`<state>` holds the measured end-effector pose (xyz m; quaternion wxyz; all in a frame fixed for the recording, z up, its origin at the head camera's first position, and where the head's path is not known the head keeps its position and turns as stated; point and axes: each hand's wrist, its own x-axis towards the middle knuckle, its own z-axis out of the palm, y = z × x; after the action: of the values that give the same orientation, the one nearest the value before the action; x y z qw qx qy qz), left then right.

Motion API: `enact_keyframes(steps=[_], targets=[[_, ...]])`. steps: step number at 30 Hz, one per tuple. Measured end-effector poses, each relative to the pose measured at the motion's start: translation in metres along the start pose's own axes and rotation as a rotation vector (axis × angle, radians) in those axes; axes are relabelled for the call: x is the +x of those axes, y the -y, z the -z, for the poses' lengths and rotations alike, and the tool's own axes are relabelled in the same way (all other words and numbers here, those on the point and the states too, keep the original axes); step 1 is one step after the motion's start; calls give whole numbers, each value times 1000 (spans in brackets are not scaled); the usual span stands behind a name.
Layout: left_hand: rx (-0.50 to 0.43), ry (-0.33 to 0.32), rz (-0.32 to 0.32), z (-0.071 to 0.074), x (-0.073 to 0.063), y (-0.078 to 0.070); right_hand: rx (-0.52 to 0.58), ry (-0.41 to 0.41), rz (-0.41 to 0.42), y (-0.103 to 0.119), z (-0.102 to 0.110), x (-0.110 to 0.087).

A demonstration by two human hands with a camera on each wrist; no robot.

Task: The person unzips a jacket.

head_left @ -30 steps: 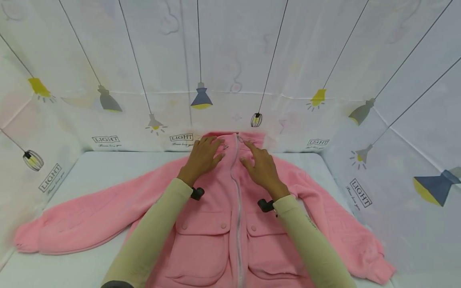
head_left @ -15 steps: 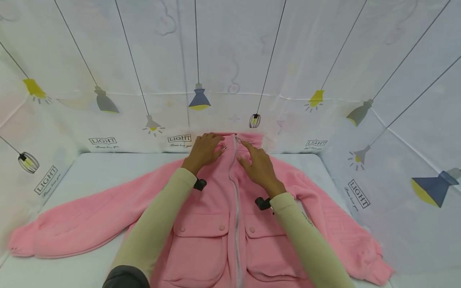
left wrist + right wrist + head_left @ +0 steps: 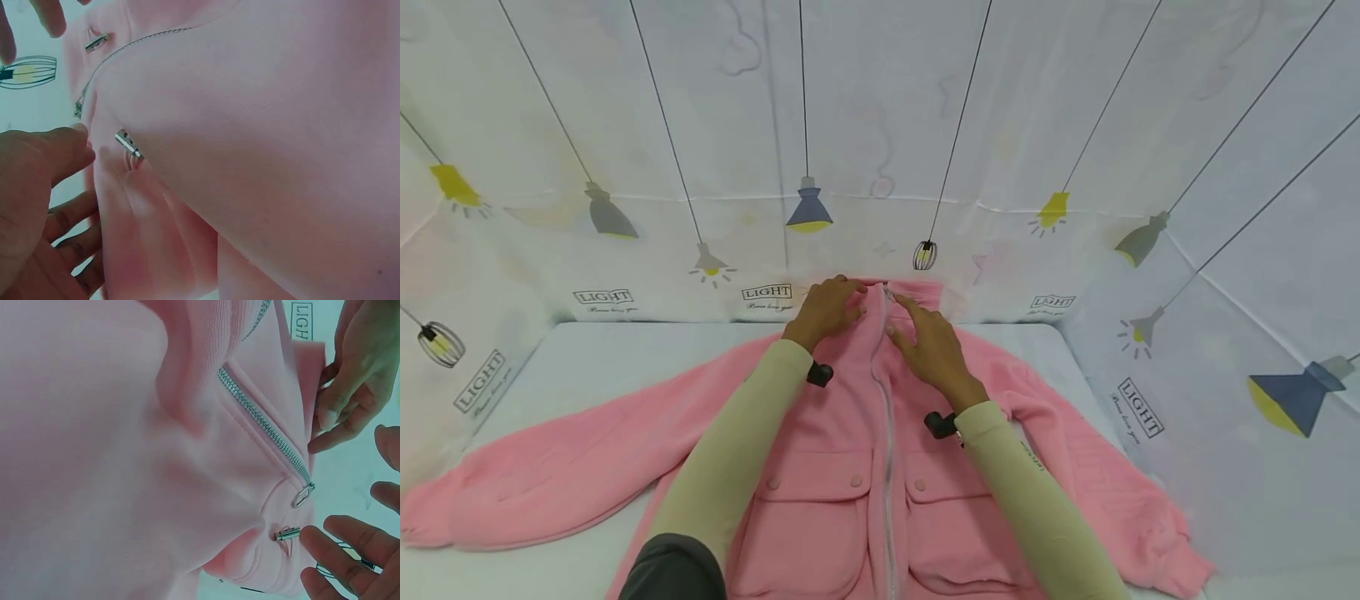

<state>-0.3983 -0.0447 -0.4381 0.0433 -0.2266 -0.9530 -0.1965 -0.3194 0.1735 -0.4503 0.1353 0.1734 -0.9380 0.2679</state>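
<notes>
A pink jacket (image 3: 831, 408) lies front up, its silver zip (image 3: 889, 467) running up the middle to the collar (image 3: 921, 292). My left hand (image 3: 827, 315) is at the collar's left side, thumb and fingers loosely bent right at its edge. My right hand (image 3: 934, 348) hovers over the right side, index finger extended close to the zip top. In the right wrist view, its spread fingers (image 3: 344, 556) are beside a metal cord end (image 3: 289, 534), near the ring-shaped zip pull (image 3: 301, 497). Another metal cord end (image 3: 128, 144) shows near my left thumb in the left wrist view.
The jacket lies on a white table (image 3: 617, 354), its left sleeve (image 3: 550, 475) stretched outward and its right sleeve (image 3: 1097, 467) angled down. Behind and beside it stand white sheets (image 3: 700, 100) printed with lamps. Flapped pockets (image 3: 808, 533) are on the jacket front.
My left hand has shifted slightly inward and up along the collar, covering the cord end seen before. My right hand stays near the zip top. The head view has moved a little.
</notes>
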Motion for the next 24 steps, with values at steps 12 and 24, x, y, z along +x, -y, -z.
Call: enact_keyframes(steps=[12, 24], targets=[[-123, 9, 14, -4, 11, 4, -11, 8, -5, -2, -1, 3], [-317, -38, -66, -1, 16, -4, -4, 18, -26, -6, 2, 4]])
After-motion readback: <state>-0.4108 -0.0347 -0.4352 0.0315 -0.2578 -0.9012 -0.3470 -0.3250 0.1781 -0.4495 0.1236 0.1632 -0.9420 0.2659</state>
